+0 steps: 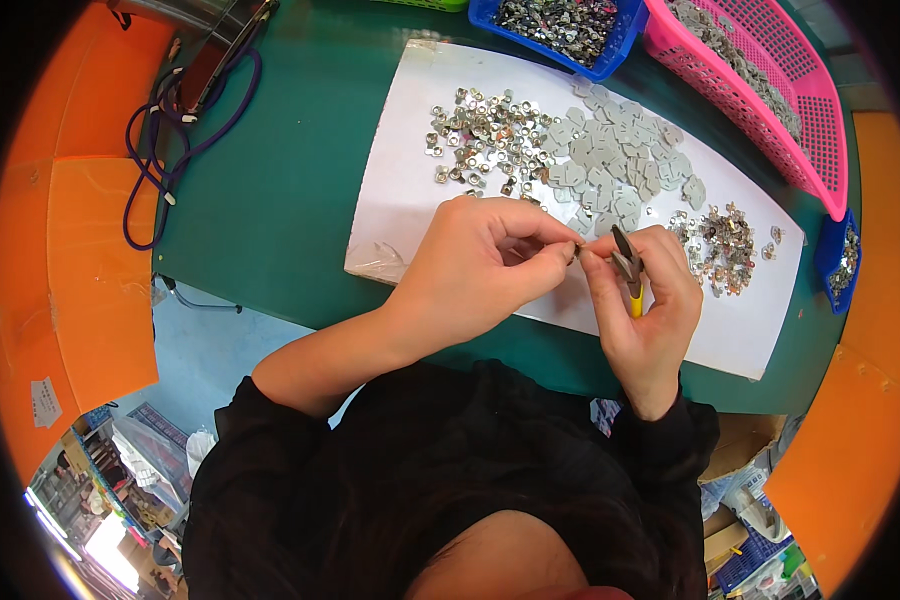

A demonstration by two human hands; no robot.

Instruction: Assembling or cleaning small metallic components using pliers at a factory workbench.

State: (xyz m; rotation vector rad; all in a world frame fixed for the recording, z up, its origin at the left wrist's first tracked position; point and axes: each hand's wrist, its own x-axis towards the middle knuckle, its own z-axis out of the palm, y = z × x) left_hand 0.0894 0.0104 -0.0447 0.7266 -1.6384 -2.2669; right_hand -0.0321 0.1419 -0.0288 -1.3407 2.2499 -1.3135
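Over the white board [400,140], my left hand [470,265] pinches a tiny dark metal part [576,252] between thumb and index finger. The fingertips hide most of it. Facing it, my right hand [660,305] is closed around pliers [636,300] with yellow handles, their dark jaws pointing up and away from me. The right thumb and index tips meet the left fingertips at the small part. Beyond my hands lie a pile of small silvery metal pieces [485,135] and a spread of flat grey pieces [620,145]. Smaller metal parts [727,250] are heaped to the right.
A blue tray [597,70] of metal parts and a pink basket [740,125] of grey pieces stand at the far edge. Another blue tray [838,290] sits at right. A purple cable [130,200] lies on the green table [280,180] at left. Orange panels [100,260] flank it.
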